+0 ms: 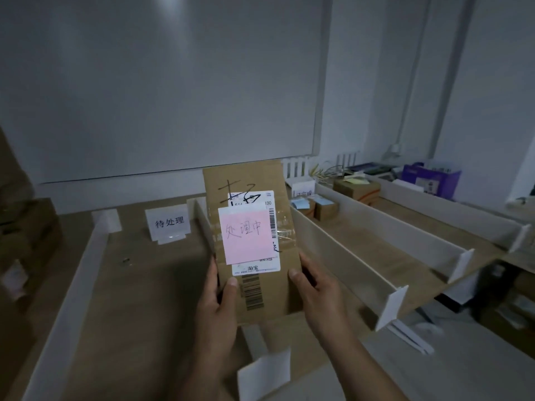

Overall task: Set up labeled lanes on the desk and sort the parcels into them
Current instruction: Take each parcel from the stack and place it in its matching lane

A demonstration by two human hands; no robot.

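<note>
**While both hands grip it, a parcel stands upright over the middle lane**

Where the whiteboard (162, 82) fills the wall behind, a brown tabletop (139, 285) lies below it, cut into long lanes by white dividers (359, 227) running away from the viewer. A cardboard parcel (246, 175) is held up on end near the middle of the view, above the lane between two dividers, its face turned to the camera; whether its lower edge touches the tabletop cannot be told.

The left hand (217, 308) grips the parcel's lower left edge and the right hand (315, 287) its lower right edge. Each thumb is pressed on the front and the fingers are wrapped round behind.

A white shipping label (256, 267) with barcodes is stuck on the parcel's face. A pink note (246, 238) handwritten 处理中 is stuck over that label.

In the left lane a white sign (169, 222) reading 待处理 stands at the far end. In the lane to the right, small boxes (325, 209) sit near the far end just beside another sign (303, 190), whose writing is partly hidden.
</note>
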